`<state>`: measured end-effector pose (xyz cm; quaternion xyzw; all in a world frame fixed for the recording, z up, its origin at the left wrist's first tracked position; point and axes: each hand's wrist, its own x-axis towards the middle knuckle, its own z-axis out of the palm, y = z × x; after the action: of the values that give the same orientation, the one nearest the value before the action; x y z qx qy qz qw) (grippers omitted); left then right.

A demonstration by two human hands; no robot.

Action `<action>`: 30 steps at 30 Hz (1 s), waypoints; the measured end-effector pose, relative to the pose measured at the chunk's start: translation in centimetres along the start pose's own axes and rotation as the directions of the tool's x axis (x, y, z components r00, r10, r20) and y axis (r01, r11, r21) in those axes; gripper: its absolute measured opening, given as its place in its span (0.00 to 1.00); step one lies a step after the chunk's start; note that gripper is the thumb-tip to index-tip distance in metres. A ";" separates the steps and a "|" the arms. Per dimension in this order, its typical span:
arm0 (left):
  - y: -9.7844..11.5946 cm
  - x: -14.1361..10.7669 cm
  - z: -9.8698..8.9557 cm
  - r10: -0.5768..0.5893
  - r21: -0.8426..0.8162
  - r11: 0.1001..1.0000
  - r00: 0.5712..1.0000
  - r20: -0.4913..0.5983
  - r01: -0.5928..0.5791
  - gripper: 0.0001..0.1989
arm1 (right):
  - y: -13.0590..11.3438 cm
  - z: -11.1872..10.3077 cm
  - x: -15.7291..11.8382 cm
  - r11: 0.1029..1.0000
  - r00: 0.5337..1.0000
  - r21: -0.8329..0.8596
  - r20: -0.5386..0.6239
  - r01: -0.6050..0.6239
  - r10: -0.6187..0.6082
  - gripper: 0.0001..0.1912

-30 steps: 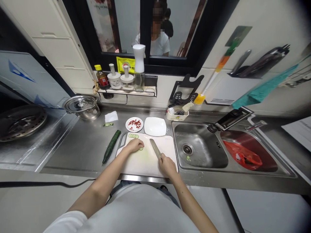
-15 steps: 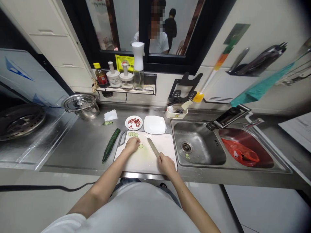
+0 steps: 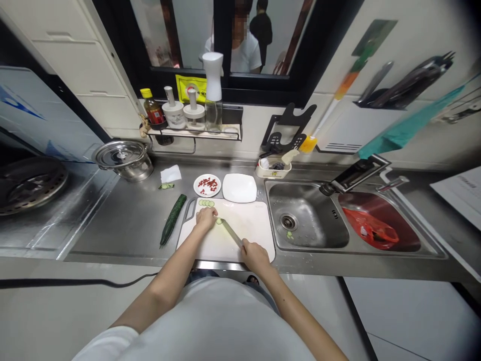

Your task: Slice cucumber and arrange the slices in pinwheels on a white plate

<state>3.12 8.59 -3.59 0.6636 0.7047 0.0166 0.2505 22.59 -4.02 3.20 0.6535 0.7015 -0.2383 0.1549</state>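
On the white cutting board (image 3: 250, 215), my left hand (image 3: 206, 219) is curled, its fingertips against a cucumber slice (image 3: 219, 220). What lies beneath these fingers is hidden. My right hand (image 3: 256, 254) is wrapped round the handle of a knife (image 3: 232, 233), whose blade slants up to the left. The tip of the blade is at the slice, close to the left fingertips. Several overlapping cucumber slices (image 3: 206, 203) lie in a row at the board's back left. Left of the board, a dark green cucumber (image 3: 173, 220) rests on the steel counter.
Behind the board stand a plate of chopped red pieces (image 3: 207, 185) and a bare white plate (image 3: 239, 188). A lidded pot (image 3: 124, 159) and white paper (image 3: 171, 174) are at left. At right is a sink (image 3: 308, 240) with a tap (image 3: 355, 175) and a red bag (image 3: 372, 229).
The knife has swung left, bringing its tip to the slice by my left hand. My left hand stays at the slice. The whole view has shifted slightly.
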 end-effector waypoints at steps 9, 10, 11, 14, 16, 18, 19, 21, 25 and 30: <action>-0.2 0.1 0.1 -0.003 -0.020 1.000 1.000 0.004 0.003 0.09 | -0.7 0.1 0.2 0.999 1.000 -0.035 0.001 0.028 -0.028 0.17; -0.2 0.1 0.0 -0.002 -0.021 1.000 1.000 0.006 0.002 0.09 | -0.9 0.0 0.1 0.999 1.000 -0.038 0.008 0.030 -0.029 0.17; -0.2 0.1 0.0 -0.002 -0.023 1.000 1.000 0.007 0.003 0.09 | -1.0 0.0 0.1 0.999 0.999 -0.041 0.018 0.030 -0.029 0.17; -0.2 0.1 0.0 -0.008 -0.032 0.999 1.000 0.012 0.008 0.09 | -1.5 0.0 0.2 0.999 0.999 -0.039 0.036 0.029 -0.027 0.17; -0.2 0.1 0.1 -0.012 -0.041 0.999 1.000 0.012 0.013 0.09 | -1.8 0.1 0.2 0.999 0.999 -0.030 0.036 0.022 -0.021 0.16; -0.2 0.1 0.1 -0.015 -0.044 0.999 1.000 0.011 0.016 0.09 | -1.9 0.2 0.4 1.000 0.999 -0.021 0.036 0.016 -0.015 0.15; -0.2 0.2 0.1 -0.017 -0.043 0.999 1.000 0.012 0.017 0.09 | -1.8 0.2 0.4 1.000 0.999 -0.018 0.039 0.016 -0.015 0.15; -0.2 0.2 0.1 -0.018 -0.040 0.999 1.000 0.014 0.019 0.09 | -1.7 0.1 0.6 1.000 0.999 -0.018 0.045 0.018 -0.018 0.15; -0.2 0.2 -0.1 -0.017 -0.049 0.999 1.000 0.017 0.018 0.08 | -1.4 -0.3 0.7 1.000 0.997 -0.015 0.071 0.024 -0.022 0.15; -0.2 0.2 -0.1 -0.022 -0.066 0.998 1.000 0.012 0.022 0.08 | -1.3 -0.7 0.7 0.999 0.995 -0.027 0.088 0.043 -0.040 0.16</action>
<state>2.88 8.76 -3.65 0.6472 0.7096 0.0332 0.2765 21.26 -3.13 3.61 0.6255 0.7109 -0.2595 0.1898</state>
